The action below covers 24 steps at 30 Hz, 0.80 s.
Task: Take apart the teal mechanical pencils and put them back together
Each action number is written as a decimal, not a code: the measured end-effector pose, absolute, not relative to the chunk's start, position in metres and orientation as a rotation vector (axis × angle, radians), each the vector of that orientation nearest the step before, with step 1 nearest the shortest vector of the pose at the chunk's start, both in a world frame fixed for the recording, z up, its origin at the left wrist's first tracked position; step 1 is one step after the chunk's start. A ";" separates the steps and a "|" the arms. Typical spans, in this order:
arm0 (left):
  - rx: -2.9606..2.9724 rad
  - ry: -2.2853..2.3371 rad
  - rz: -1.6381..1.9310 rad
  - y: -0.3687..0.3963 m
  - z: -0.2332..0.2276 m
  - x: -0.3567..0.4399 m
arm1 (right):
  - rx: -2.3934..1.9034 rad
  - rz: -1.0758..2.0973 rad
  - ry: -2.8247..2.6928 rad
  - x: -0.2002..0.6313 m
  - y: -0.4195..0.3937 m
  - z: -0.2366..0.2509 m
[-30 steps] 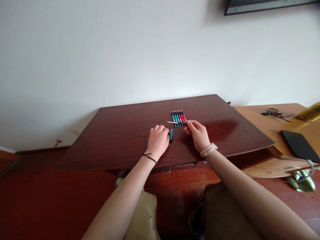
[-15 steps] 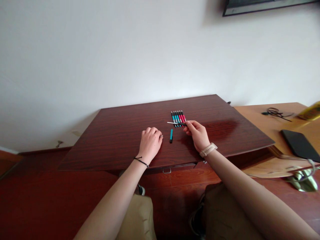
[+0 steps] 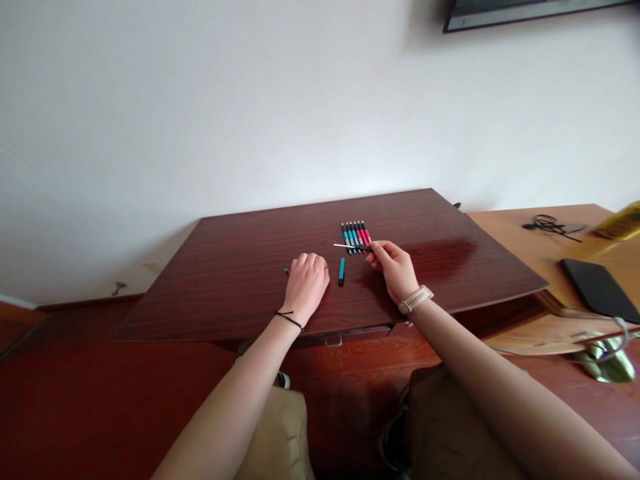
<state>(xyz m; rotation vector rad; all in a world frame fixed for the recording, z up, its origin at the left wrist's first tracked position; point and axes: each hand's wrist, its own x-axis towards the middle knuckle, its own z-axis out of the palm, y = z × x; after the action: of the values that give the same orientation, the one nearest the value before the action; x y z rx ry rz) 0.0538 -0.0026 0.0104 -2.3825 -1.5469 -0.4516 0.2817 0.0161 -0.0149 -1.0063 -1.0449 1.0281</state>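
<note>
My right hand (image 3: 397, 270) is closed, pinching the black half of a pen (image 3: 367, 249) from which a thin white refill (image 3: 344, 245) sticks out to the left. My left hand (image 3: 307, 280) rests low over the dark table with its fingers curled; what lies under them is hidden. A tiny blue-tipped piece (image 3: 287, 271) shows just left of that hand. Between the two hands lies a loose blue pen barrel (image 3: 341, 272) with a black end. Behind it, several blue and pink pens (image 3: 356, 233) lie side by side in a row.
The dark wooden table (image 3: 240, 247) stands against a white wall. To its right, a lighter wooden table (image 3: 500, 233) carries a coiled black cable (image 3: 547, 225), a black phone-like slab (image 3: 597, 287) and a yellow object (image 3: 620, 222). A screen (image 3: 520, 13) hangs above.
My left hand has shifted slightly right, toward the loose barrel, and the small blue-tipped piece now shows on its left. My right hand has stayed nearly still with the pen half.
</note>
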 end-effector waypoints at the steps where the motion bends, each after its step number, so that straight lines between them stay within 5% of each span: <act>1: -2.380 -1.553 -0.476 -0.002 0.011 0.054 | -1.008 1.028 -1.047 0.282 0.016 -0.015; 24: -2.515 -1.557 -0.506 0.002 0.015 0.054 | -1.000 1.038 -1.033 0.281 0.015 -0.012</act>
<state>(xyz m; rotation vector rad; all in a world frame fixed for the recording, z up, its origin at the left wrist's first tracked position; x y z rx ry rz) 0.0544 0.0017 0.0154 -2.5148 -1.5565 -0.5061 0.2806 0.0150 -0.0122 -0.9998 -1.0327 1.0376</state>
